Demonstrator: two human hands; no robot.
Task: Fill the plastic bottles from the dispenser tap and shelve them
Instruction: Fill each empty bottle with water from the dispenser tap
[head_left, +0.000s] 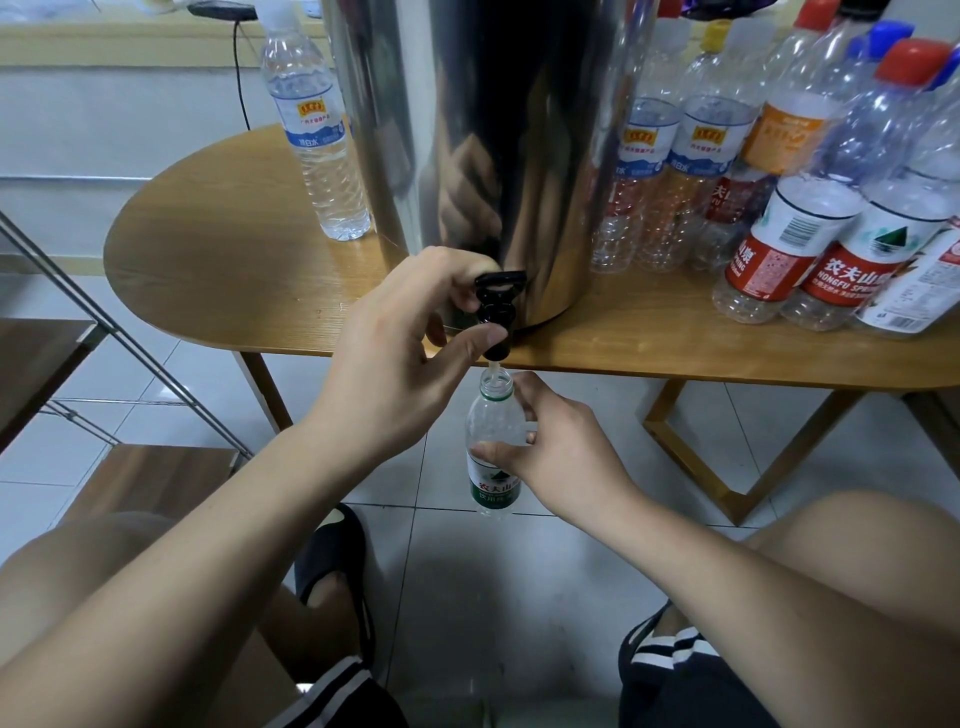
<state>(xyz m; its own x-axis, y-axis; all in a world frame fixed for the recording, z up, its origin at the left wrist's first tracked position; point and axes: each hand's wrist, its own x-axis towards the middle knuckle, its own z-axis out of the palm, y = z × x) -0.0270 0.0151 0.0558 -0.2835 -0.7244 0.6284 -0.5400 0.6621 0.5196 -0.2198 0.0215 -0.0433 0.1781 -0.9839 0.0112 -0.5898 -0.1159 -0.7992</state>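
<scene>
A: What is nearest?

B: Bare knees, dark shorts, and a black slipper (332, 561) on the tiled floor.

A: And the hands?

B: The right hand (566, 457) grasps the bottle (492, 421), thumb across the top of its green label and fingers curled round behind. The bottle is uncapped and upright. It hangs over the floor just below the table's edge, with its mouth right under the spout.

A: Is water running?

B: A pale stream shows between the spout and the mouth. I cannot tell the level inside.

A: The left hand?

B: The left hand (395, 364) grips the black tap (496, 304). Its fingers are curled over the lever and the thumb is pressed beside the spout.

A: Behind that?

B: The steel dispenser (493, 130) stands on the wooden table (218, 234), its tap overhanging the near edge.

A: What else is on the table?

B: To the right of the dispenser is a crowd of capped bottles (779, 182), packed close together, some leaning. To the left a single blue-labelled bottle (317, 130) stands just beside the dispenser.

A: Off the table?

B: At far left is a shelf (150, 478) of wooden boards on a metal frame. A black cable (240, 78) runs down the wall behind.
</scene>
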